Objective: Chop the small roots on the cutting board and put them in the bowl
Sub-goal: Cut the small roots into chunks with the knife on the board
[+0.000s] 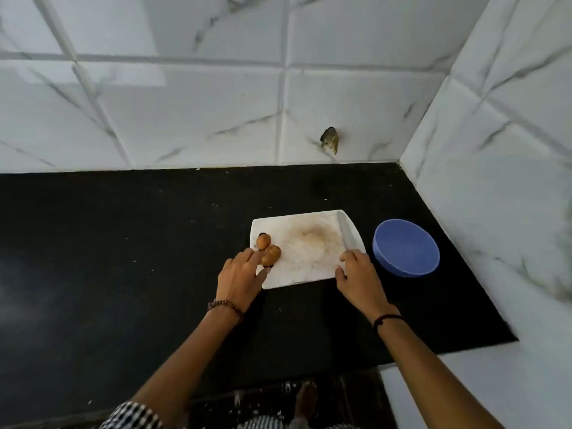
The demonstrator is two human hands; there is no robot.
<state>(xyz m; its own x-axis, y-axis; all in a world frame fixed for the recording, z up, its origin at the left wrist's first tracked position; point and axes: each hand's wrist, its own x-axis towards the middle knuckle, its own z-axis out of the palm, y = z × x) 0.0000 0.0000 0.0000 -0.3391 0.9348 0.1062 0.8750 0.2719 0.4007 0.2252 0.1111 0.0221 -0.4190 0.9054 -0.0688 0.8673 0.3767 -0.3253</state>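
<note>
- White, grey-veined tiled walls point(185, 119) meet in a corner at the right.
- A black countertop point(123, 243) runs below them.
- A stained white cutting board point(309, 243) lies on it; the pale strip along its right side is hard to make out.
- The blue bowl point(406, 247) sits just beside the board's right edge.
- The right hand point(359, 274) rests bent fingers on the board's near right corner; I cannot tell whether it grips.
- The left hand point(240, 275) is spread, its straight fingertips touching the small roots point(271, 254) at the board's left edge.
- A dark chipped hole point(330, 140) breaks one tile.

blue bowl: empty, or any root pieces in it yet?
Empty. The bowl shows only plain blue inside, no pieces. Both roots lie whole on the cutting board.
</note>
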